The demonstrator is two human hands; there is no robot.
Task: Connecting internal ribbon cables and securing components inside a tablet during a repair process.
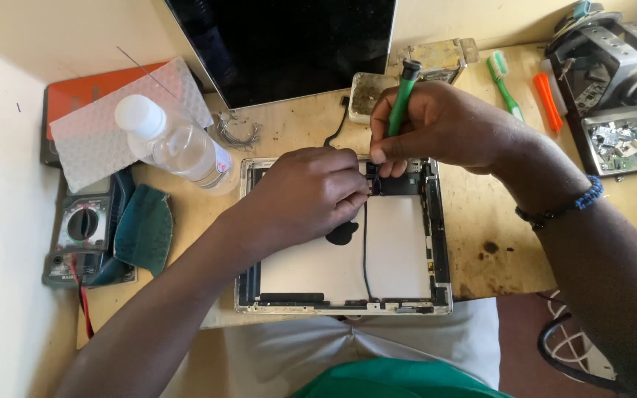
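We log the opened tablet shell (377,265) lying flat at the bench's front edge. Our right hand (436,125) grips a green screwdriver (402,99) upright over its top edge; our left hand (311,193) pinches a small part there. A clear bottle (175,140) with white cap lies left, above a grey multimeter (82,236).

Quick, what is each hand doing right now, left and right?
Left hand: fingers curled, pressing on a part inside the opened tablet; a hold cannot be told.
Right hand: closed on the green screwdriver.
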